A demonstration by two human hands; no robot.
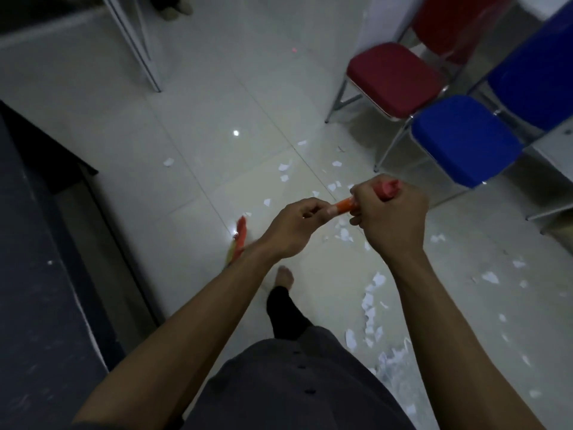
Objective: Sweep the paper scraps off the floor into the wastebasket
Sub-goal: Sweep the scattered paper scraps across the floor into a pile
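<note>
Both hands grip an orange broom handle (345, 205). My right hand (390, 218) holds its top end, where a pinkish-red cap sticks out of the fist. My left hand (291, 228) grips the handle lower down. The broom head (237, 240), orange with yellowish bristles, shows blurred on the floor left of my left wrist. White paper scraps (370, 301) lie scattered over the pale tiles, several ahead of my hands and a denser trail to the right of my legs. No wastebasket is in view.
A red chair (392, 77) and a blue chair (465, 139) stand at the right, with more chairs behind them. A dark counter (34, 243) runs along the left. White metal legs (139, 48) stand at the upper left. My bare foot (283, 276) is on the tiles.
</note>
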